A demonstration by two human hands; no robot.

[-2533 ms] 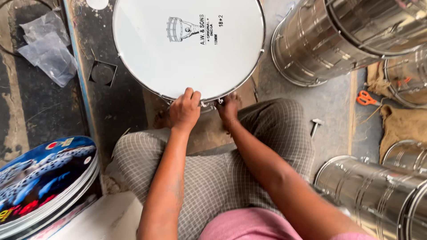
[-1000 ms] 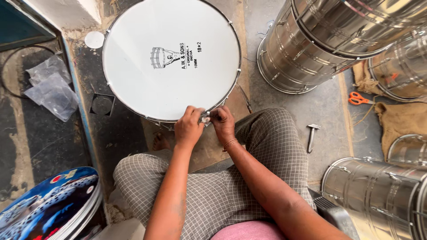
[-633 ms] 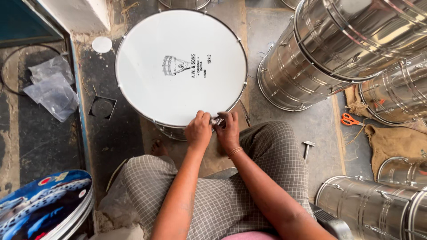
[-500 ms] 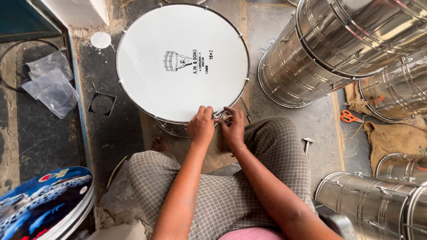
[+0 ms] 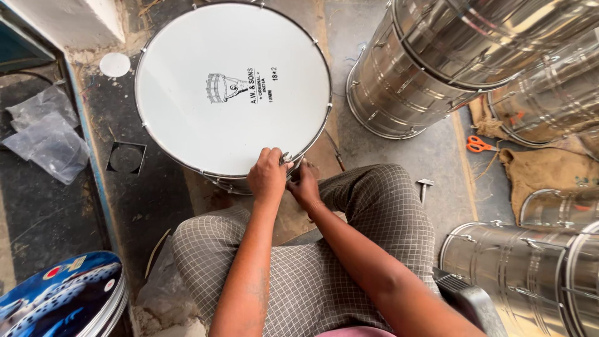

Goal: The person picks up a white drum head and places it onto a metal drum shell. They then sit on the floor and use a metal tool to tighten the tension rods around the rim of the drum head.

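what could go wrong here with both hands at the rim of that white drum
The left hand and right hand crowd one small metal fitting at the near rim of the white drum; a slip could pinch a finger against the hoop. The drum leans on the person's knees, so pressure may rock or shift it. The small hammer on the floor sits close to the knee and could get kicked.

Round drum with white skin and small black print (image 5: 187, 125); grey checked cloth trousers (image 5: 374, 206); shiny silver steel drum shells (image 5: 424, 68); orange-handled scissors (image 5: 479, 145).
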